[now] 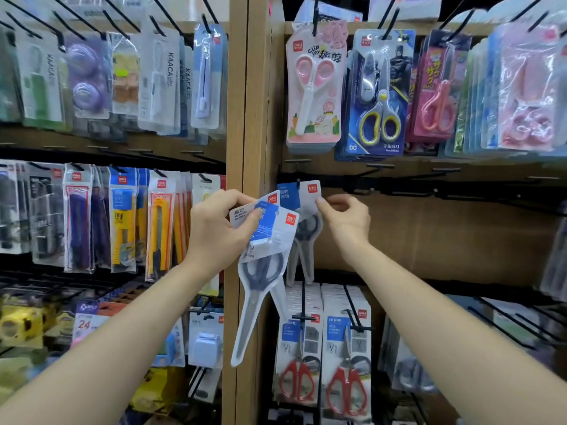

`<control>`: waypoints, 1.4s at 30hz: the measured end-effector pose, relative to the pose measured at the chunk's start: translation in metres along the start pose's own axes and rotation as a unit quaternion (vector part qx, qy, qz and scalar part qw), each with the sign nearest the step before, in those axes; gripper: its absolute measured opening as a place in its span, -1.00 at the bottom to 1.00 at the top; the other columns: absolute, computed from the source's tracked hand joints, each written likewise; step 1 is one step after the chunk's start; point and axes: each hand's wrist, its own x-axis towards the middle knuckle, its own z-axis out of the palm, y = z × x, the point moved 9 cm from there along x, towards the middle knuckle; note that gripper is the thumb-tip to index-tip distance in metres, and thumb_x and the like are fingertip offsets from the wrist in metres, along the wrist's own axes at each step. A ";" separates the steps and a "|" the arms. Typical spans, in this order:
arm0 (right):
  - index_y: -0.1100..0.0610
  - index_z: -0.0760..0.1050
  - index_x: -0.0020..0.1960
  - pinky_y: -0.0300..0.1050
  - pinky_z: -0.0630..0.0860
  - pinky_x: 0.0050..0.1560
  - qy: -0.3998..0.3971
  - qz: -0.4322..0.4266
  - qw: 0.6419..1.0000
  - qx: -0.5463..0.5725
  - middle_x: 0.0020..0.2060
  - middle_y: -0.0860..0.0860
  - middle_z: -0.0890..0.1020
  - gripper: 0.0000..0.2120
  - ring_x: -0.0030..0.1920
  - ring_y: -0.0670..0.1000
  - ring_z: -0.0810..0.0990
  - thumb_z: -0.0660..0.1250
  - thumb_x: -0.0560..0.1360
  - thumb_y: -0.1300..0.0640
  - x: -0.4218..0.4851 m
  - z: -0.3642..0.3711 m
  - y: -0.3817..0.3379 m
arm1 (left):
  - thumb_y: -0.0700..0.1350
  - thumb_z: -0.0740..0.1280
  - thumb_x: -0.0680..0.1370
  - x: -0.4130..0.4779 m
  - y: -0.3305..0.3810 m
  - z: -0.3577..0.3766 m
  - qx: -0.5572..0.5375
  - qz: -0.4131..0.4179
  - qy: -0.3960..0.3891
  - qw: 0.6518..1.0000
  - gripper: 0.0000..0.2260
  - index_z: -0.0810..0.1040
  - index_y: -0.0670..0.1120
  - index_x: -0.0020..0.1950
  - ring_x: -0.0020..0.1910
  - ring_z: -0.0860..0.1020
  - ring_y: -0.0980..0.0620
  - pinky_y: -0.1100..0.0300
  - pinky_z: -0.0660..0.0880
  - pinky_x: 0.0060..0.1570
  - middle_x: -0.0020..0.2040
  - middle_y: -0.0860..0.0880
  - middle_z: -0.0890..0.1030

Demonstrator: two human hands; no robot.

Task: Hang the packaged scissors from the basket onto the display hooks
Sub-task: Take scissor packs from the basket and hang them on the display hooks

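Left hand (216,231) grips a fanned stack of scissor packs (267,240) while right hand (346,219) fingers pinch the hung pack (302,197) on its hook (298,184).

One head cam, wide-angle, faces fwd and slightly down at pegboard shelving (429,234), close up, approx arm's reach. Wooden upright (242,118) sits mid-frame; both forearms enter from bottom edge.

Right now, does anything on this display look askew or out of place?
Nothing damaged. The pack at the hook hangs slightly tilted, the right hand at its edge. The packs in the left hand slant, unhung.
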 end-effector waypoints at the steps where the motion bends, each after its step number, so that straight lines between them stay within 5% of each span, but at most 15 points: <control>1: 0.09 0.67 0.04 -0.20 0.54 -0.02 0.004 -0.016 0.999 0.032 -0.10 -0.08 0.69 -0.76 -0.03 -0.07 0.64 0.50 0.52 -0.06 -0.010 -0.005 -0.003 | -0.03 0.45 0.57 0.000 -0.002 0.000 -0.007 -0.014 0.006 1.000 -0.83 0.64 -0.13 -0.04 -0.13 0.63 0.12 0.26 0.51 -0.25 -0.13 0.10 0.64; 7: 0.16 0.62 0.22 -0.09 0.67 0.04 -0.254 0.042 0.947 0.194 0.08 0.07 0.74 -0.74 0.08 0.06 0.73 0.48 0.55 0.12 -0.080 0.044 -0.009 | -0.04 0.48 0.57 -0.001 -0.003 0.000 -0.030 -0.063 0.035 0.997 -0.89 0.64 -0.06 -0.01 -0.09 0.67 0.05 0.07 0.61 -0.25 -0.09 0.02 0.69; 14: 0.22 0.66 0.07 -0.05 0.68 -0.05 -0.153 0.086 0.941 0.289 -0.04 0.12 0.76 -0.90 -0.05 0.07 0.75 0.42 0.59 0.22 -0.067 0.025 -0.012 | 0.04 0.49 0.54 -0.002 -0.007 -0.004 -0.069 -0.068 0.078 0.992 -0.85 0.69 0.00 0.03 -0.07 0.67 0.09 0.01 0.63 -0.14 -0.10 0.11 0.69; 19: 0.17 0.64 0.03 -0.04 0.68 -0.01 -0.084 0.009 0.976 0.200 -0.09 0.05 0.76 -0.95 -0.03 0.02 0.75 0.40 0.60 0.25 -0.037 0.001 -0.027 | -0.13 0.51 0.53 -0.001 -0.005 0.001 0.014 -0.054 0.102 0.993 -0.89 0.62 -0.08 -0.14 -0.21 0.63 0.00 -0.06 0.58 -0.27 -0.20 0.04 0.66; 26: 0.21 0.62 -0.11 -0.07 0.70 -0.16 -0.060 -0.086 0.987 0.119 -0.18 0.02 0.74 -0.80 -0.11 -0.08 0.75 0.49 0.56 0.08 -0.027 0.005 -0.050 | -0.11 0.49 0.52 -0.001 -0.006 0.001 0.028 -0.050 0.098 0.993 -0.83 0.58 -0.11 -0.22 -0.27 0.60 -0.01 -0.03 0.54 -0.32 -0.27 0.04 0.61; 31: 0.18 0.62 -0.10 -0.11 0.70 -0.18 -0.060 -0.074 0.986 0.133 -0.14 0.03 0.75 -0.83 -0.08 -0.07 0.75 0.48 0.56 0.08 -0.021 0.015 -0.051 | -0.07 0.47 0.52 -0.001 -0.002 0.001 0.030 -0.035 0.107 0.993 -0.80 0.55 -0.11 -0.24 -0.30 0.55 0.08 0.15 0.49 -0.33 -0.28 0.10 0.57; 39: 0.18 0.65 -0.03 -0.07 0.70 -0.11 -0.085 0.006 0.988 0.128 -0.08 0.05 0.75 -0.82 -0.03 -0.02 0.75 0.48 0.56 0.05 -0.004 0.031 -0.019 | -0.07 0.49 0.52 0.000 -0.004 0.001 0.035 -0.032 0.098 0.994 -0.80 0.57 -0.12 -0.23 -0.29 0.58 0.05 0.03 0.53 -0.33 -0.27 0.04 0.61; 42: 0.16 0.67 -0.07 -0.27 0.59 -0.25 -0.060 0.007 0.997 0.053 -0.12 -0.02 0.73 -0.78 -0.11 -0.11 0.71 0.49 0.54 -0.02 0.007 0.033 -0.014 | -0.13 0.51 0.51 0.001 -0.006 0.000 0.037 -0.031 0.097 0.994 -0.82 0.57 -0.12 -0.23 -0.30 0.58 0.02 -0.02 0.53 -0.33 -0.28 0.03 0.61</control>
